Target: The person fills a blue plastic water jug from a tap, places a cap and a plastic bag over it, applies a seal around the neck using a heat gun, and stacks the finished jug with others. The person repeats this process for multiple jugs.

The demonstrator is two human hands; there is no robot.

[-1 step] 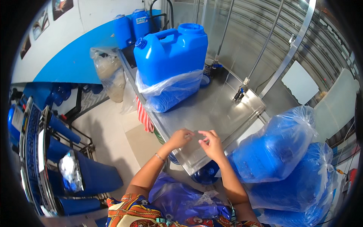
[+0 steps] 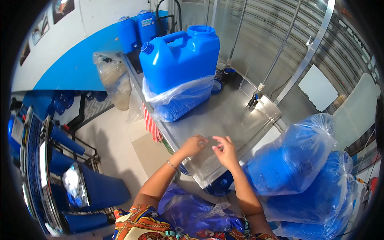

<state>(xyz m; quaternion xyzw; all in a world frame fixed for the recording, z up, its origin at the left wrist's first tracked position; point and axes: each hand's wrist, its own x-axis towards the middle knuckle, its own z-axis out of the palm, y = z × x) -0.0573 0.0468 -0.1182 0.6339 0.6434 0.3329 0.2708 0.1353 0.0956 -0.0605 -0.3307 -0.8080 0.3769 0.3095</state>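
Observation:
My left hand and my right hand hover over the near end of a stainless steel sink counter, facing each other with a small gap between. Both have bent fingers held apart, and I see nothing in either. Beyond them stands a large blue jerrycan, upright on the counter. Its wide top mouth is uncapped, and a blue cap closes the smaller spout. Bunched clear plastic bag wraps its lower half. Neither hand touches the jerrycan.
Blue containers in clear bags are stacked at my right. Taps rise from the counter's far side. A rack with blue containers stands at left. Two blue containers sit at the back. A bulging clear bag hangs by the counter.
My hands have drifted very slightly apart, the fingertips parting a little more. The view has shifted a touch; the jerrycan stands where it was.

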